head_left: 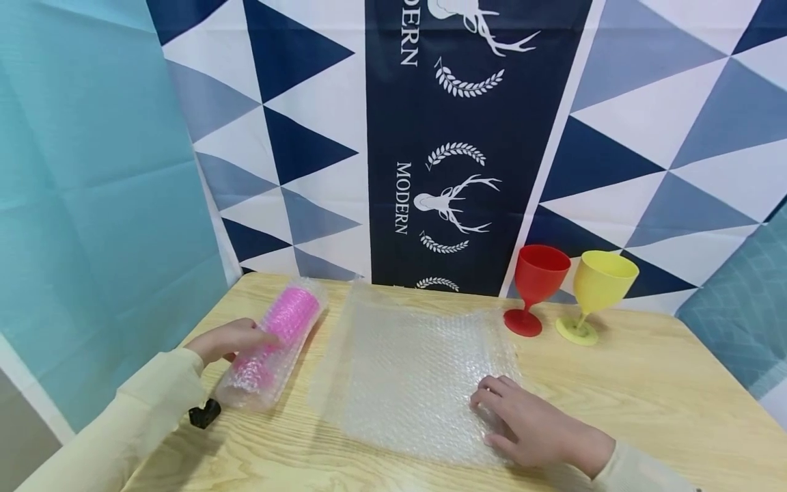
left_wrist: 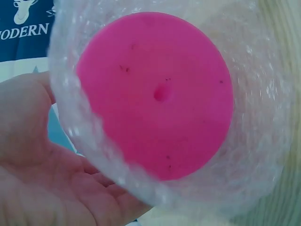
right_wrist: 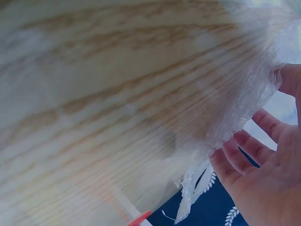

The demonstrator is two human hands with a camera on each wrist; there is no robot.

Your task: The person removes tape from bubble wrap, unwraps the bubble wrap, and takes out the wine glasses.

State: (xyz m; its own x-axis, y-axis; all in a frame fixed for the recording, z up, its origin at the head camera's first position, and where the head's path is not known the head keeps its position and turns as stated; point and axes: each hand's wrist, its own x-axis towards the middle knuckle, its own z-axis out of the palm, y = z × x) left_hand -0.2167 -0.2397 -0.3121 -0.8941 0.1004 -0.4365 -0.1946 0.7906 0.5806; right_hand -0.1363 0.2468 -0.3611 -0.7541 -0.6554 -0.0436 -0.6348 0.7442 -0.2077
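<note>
A pink goblet lies on its side inside bubble wrap at the left of the table, its cup end toward the wall. My left hand holds the wrapped roll from the left, fingers over its top. The left wrist view shows the goblet's round foot at the wrap's end, with the left hand around the wrap's side. A flat sheet of bubble wrap is spread in the middle. At its right edge my right hand rests with loosely bent fingers, touching the sheet.
A red goblet and a yellow goblet stand upright at the back right. A small black object is by the left sleeve. Patterned cloth hangs behind the wooden table.
</note>
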